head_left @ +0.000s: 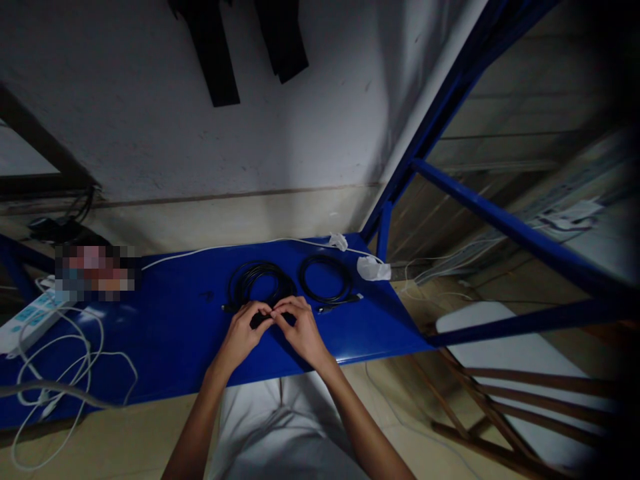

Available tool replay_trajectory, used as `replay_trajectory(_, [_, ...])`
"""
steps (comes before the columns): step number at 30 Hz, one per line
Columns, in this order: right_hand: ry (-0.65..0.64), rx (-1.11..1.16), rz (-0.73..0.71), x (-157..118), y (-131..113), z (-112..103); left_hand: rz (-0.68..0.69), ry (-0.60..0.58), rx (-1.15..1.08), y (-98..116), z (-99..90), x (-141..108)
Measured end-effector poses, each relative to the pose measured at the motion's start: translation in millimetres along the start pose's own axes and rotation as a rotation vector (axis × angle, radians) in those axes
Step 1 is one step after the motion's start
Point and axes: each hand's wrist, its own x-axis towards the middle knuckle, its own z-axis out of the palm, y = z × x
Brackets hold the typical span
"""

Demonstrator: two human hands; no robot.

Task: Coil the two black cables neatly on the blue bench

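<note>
Two coils of black cable lie on the blue table (pixel 170 333). My left hand (pixel 246 327) and my right hand (pixel 299 327) meet at the near edge of the left coil (pixel 243 283), fingertips pinched together on a small dark piece too small to name. A bit of black shows under my fingers. To the right, beside my right hand, the second coil (pixel 326 299) lies flat with its plug ends towards the near right. One plug of the left coil pokes out beyond my left hand.
A white power strip (pixel 33 317) and tangled white cable (pixel 90 353) are at the left. Crumpled white plastic (pixel 374 268) lies at the back right. Blue frame bars (pixel 500 213) rise on the right, above a wooden chair (pixel 530 360). A wall stands behind the table.
</note>
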Motion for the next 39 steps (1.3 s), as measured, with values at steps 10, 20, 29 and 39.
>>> replay_trajectory(10, [-0.123,-0.039,-0.116,-7.5,-0.6,-17.9,0.021,0.073,-0.074,6.0,6.6,-0.3])
replay_trajectory(20, [-0.043,-0.004,-0.138,-13.8,10.3,-15.9,0.016,0.114,-0.079,8.7,9.8,-1.0])
replay_trajectory(29, [-0.075,-0.059,-0.095,-1.7,-0.2,-17.0,0.053,0.087,0.039,15.7,9.2,0.6])
replay_trajectory(39, [-0.125,-0.156,-0.11,-3.7,-3.6,-18.4,-0.015,0.029,-0.064,7.5,3.5,0.8])
